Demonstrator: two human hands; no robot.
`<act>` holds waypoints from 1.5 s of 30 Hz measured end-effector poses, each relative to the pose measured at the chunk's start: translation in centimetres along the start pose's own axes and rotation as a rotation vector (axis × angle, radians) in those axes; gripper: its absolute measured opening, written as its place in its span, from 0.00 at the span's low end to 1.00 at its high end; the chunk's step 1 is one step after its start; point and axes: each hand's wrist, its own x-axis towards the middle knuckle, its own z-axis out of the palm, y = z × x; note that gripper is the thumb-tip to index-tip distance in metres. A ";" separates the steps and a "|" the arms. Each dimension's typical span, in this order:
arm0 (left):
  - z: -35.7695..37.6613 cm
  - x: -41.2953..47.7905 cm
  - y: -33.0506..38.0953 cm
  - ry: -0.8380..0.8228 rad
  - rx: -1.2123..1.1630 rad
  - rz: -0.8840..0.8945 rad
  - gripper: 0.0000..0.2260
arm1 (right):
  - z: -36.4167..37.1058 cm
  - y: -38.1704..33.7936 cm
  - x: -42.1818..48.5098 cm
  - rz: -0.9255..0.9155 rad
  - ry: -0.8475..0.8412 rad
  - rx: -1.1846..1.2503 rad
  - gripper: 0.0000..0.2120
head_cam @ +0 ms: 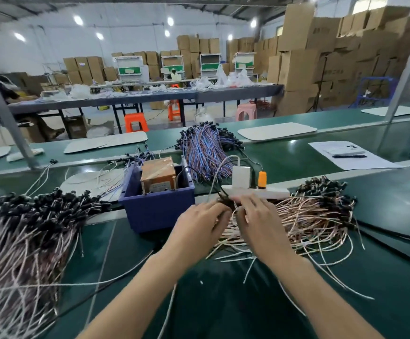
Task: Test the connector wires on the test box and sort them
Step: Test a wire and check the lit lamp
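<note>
You're in a factory assembly hall: cardboard boxes (pixel 299 67) stack high at the upper right, a long green surface (pixel 284 155) crosses the frame heaped with connector wires (pixel 206 150), and plastic stools (pixel 136 122) sit by a worktable (pixel 150 99) behind.

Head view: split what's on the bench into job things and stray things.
Job: left hand, right hand, held wires, pink wire pile, left wire pile, blue wire bundle, blue bin, brown box, power strip.
Stray: paper sheet, phone, pen, white mat.

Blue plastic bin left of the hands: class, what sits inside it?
Inside the blue plastic bin stands a brown tape-wrapped box, its top rising above the rim. The bin's walls hide the box's base and the bin's floor.
</note>
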 end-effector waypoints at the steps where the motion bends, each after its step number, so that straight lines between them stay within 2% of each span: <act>1: -1.2 -1.7 -1.1 0.013 -0.007 -0.042 0.10 | 1.0 -1.4 0.0 -0.053 -0.035 0.031 0.15; 5: -5.5 -7.8 -6.4 -0.061 0.048 -0.282 0.09 | 4.5 -6.4 -0.7 -0.252 -0.191 0.140 0.15; 7: -6.9 -10.4 -8.7 -0.146 0.099 -0.364 0.10 | 6.1 -7.8 -1.1 -0.270 -0.275 0.193 0.16; 11: -7.3 -13.7 -10.8 -0.331 0.329 -0.363 0.14 | 8.1 -8.9 -1.9 -0.227 -0.374 0.231 0.17; 15: -6.8 -14.3 -10.4 -0.249 0.366 -0.352 0.10 | 8.0 -9.2 -2.2 -0.189 -0.326 0.252 0.18; 18: -6.4 -13.7 -9.1 -0.045 0.329 -0.285 0.04 | 7.6 -9.7 -2.5 -0.146 -0.230 0.317 0.21; 20: -6.5 -12.9 -8.0 0.127 0.266 -0.253 0.04 | 7.2 -10.6 -2.5 0.087 -0.185 0.583 0.28; 22: -6.8 -11.8 -6.8 0.258 0.208 -0.208 0.04 | 6.5 -11.8 -1.8 0.422 -0.226 1.054 0.36; 23: -6.9 -11.3 -6.2 0.287 0.183 -0.181 0.05 | 6.2 -12.2 -1.4 0.545 -0.289 1.292 0.36; 24: -6.8 -10.9 -5.7 0.283 0.163 -0.146 0.05 | 5.8 -12.6 -1.0 0.624 -0.362 1.489 0.32; 26: -6.5 -10.3 -4.9 0.239 0.146 -0.055 0.08 | 4.8 -13.1 -0.7 0.621 -0.458 1.684 0.18; 27: -6.2 -10.1 -4.6 0.227 0.151 -0.020 0.09 | 4.4 -13.1 -0.7 0.623 -0.440 1.720 0.18; 29: -6.2 -9.9 -4.8 0.233 0.194 0.023 0.11 | 3.7 -12.0 -0.3 0.676 -0.326 1.854 0.26; 32: -6.8 -10.7 -6.5 0.214 0.311 0.034 0.13 | 2.0 -9.0 0.2 0.754 -0.156 2.093 0.26; 36: -9.0 -11.3 -9.2 0.209 0.437 0.017 0.15 | 0.5 -5.5 0.2 0.745 -0.136 2.033 0.27; 41: -11.7 -10.1 -10.1 0.146 0.456 -0.050 0.16 | 0.8 -4.1 -0.2 0.721 -0.141 1.861 0.23; 45: -13.8 -9.7 -11.3 0.167 0.484 -0.107 0.17 | 0.5 -2.9 -0.5 0.763 0.006 1.890 0.24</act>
